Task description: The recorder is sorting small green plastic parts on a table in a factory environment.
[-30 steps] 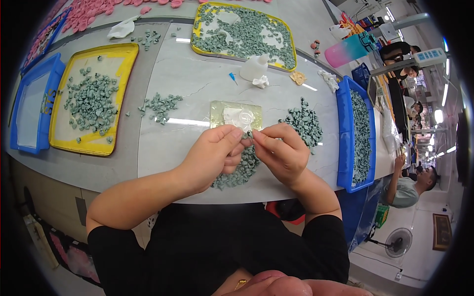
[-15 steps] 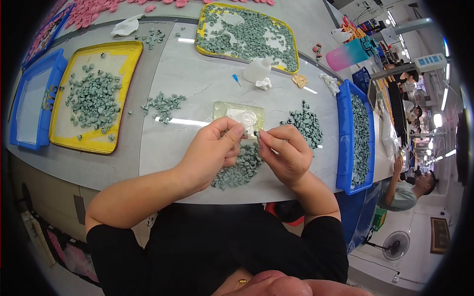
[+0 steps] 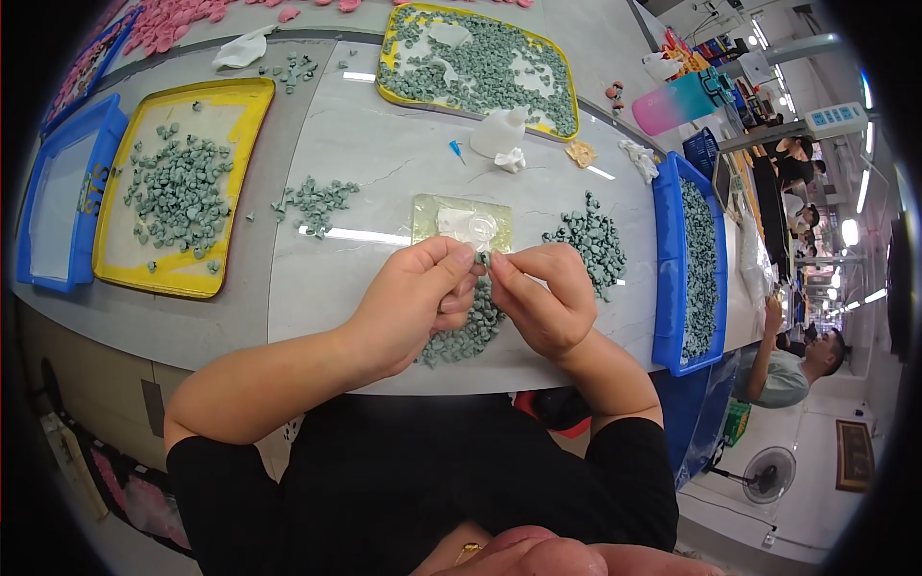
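My left hand (image 3: 411, 300) and my right hand (image 3: 549, 294) meet at the fingertips over the table, both closed in a pinch. Between them is a small grey-green piece with a dark spot (image 3: 482, 258), held from both sides; its exact shape is too small to make out. Just beyond the fingers lies a pale yellowish pad (image 3: 496, 219) with a white smear on it. A pile of loose grey-green pieces (image 3: 463, 338) spreads beneath my hands, partly hidden by them. Beside my right hand is another pile of darker grey-green pieces (image 3: 597, 252).
Yellow-rimmed trays of green pieces stand left (image 3: 246, 125) and at the back (image 3: 382, 81). Blue bins flank the table, one at right (image 3: 668, 288), one at left (image 3: 65, 274). A white squeeze bottle (image 3: 497, 134), blue nozzle tip (image 3: 456, 151) and gradient-coloured drinking bottle (image 3: 669, 104) stand farther back.
My right hand has moved slightly left, bringing its small dark-spotted piece up against my left fingertips. The gap between the two hands has closed.
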Tool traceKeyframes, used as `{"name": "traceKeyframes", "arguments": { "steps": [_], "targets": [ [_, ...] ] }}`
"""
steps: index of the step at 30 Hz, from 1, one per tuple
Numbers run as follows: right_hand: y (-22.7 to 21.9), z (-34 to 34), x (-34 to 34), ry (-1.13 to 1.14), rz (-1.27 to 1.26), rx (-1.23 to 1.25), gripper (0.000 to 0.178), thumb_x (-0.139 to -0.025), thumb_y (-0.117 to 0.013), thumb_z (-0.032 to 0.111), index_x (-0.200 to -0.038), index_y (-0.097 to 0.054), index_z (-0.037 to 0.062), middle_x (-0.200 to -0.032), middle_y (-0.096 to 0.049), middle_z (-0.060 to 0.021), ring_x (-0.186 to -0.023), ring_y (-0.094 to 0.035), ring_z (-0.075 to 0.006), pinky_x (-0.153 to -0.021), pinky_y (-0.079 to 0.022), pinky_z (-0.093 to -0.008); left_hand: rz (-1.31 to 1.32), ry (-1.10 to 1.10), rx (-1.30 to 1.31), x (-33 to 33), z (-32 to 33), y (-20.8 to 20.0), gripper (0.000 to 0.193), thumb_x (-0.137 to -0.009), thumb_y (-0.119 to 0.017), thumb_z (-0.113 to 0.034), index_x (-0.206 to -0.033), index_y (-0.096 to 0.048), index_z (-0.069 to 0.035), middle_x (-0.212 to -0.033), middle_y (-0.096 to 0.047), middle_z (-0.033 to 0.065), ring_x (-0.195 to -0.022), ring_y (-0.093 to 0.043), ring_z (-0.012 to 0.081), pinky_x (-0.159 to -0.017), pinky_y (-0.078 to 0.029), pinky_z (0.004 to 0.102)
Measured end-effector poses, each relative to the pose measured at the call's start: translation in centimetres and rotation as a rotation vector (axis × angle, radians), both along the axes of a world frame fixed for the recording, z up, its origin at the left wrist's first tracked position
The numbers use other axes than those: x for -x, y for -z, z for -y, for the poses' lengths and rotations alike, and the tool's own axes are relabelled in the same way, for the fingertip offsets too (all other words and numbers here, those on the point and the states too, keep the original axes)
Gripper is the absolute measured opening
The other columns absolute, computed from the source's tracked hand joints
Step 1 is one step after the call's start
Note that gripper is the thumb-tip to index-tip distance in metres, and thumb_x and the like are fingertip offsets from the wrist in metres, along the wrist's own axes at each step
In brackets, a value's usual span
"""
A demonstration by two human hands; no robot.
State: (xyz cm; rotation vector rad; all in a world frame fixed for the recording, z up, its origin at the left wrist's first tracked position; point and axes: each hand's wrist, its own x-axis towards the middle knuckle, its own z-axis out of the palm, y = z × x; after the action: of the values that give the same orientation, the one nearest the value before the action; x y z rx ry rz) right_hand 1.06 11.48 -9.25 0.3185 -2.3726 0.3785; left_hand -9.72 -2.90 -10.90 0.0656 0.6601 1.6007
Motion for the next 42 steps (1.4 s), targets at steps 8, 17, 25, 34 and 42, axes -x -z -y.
{"name": "traceKeyframes", "arguments": {
  "steps": [8, 17, 25, 34, 42],
  "targets": [
    [0.1, 0.7, 0.2, -0.004, 0.006, 0.01, 0.031, -0.058, -0.071, -0.01, -0.087, -0.064, -0.004, -0.08, -0.059, -0.009, -0.065, -0.056, -0.0205, -0.056, -0.044, -0.0288, -0.165, -0.003, -0.007, 0.0, 0.7, -0.4, 0.015, -0.095, -0.046, -0.018, -0.087, -0.046, -0.005, -0.067, -0.04, -0.0017, -0.056, -0.031, 0.0066, -0.049, -0.027, 0.0204],
    [0.9, 1.2, 0.5, -0.081, 0.018, 0.327, 0.027, -0.061, -0.07, -0.013, -0.084, -0.062, -0.003, -0.081, -0.059, -0.0106, -0.066, -0.057, -0.0203, -0.057, -0.045, -0.0285, -0.453, -0.051, -0.001, -0.3, 1.3, -0.6, 0.02, -0.096, -0.046, -0.021, -0.088, -0.047, -0.004, -0.065, -0.038, -0.0031, -0.056, -0.032, 0.0051, -0.05, -0.028, 0.0204],
    [0.8, 1.1, 0.1, 0.013, 0.185, 0.579, 0.023, -0.069, -0.065, -0.01, -0.091, -0.064, -0.0029, -0.086, -0.063, -0.013, -0.072, -0.06, -0.0197, -0.065, -0.047, -0.0268, -0.705, -0.11, 0.019, -0.5, 1.3, -0.3, 0.019, -0.096, -0.046, -0.021, -0.093, -0.049, -0.003, -0.07, -0.042, -0.0025, -0.059, -0.036, 0.0041, -0.052, -0.032, 0.0189],
    [0.5, 0.8, 0.4, 0.019, 0.156, 0.418, 0.023, -0.069, -0.069, -0.006, -0.092, -0.065, -0.0022, -0.084, -0.064, -0.0127, -0.072, -0.061, -0.0192, -0.063, -0.048, -0.0256, -0.577, -0.021, 0.06, -0.1, 1.4, -0.4, 0.019, -0.096, -0.045, -0.021, -0.094, -0.048, -0.003, -0.07, -0.043, -0.002, -0.059, -0.036, 0.0042, -0.051, -0.032, 0.0183],
    [1.1, 0.8, 0.6, -0.016, 0.145, 0.449, 0.02, -0.067, -0.07, -0.005, -0.086, -0.065, -0.0016, -0.081, -0.064, -0.0123, -0.069, -0.06, -0.019, -0.06, -0.047, -0.0258, -0.905, -0.049, 0.09, 0.0, 1.5, -0.5, 0.015, -0.095, -0.049, -0.018, -0.091, -0.05, -0.004, -0.07, -0.047, -0.004, -0.062, -0.04, 0.0012, -0.054, -0.035, 0.0181]
  ]
}}
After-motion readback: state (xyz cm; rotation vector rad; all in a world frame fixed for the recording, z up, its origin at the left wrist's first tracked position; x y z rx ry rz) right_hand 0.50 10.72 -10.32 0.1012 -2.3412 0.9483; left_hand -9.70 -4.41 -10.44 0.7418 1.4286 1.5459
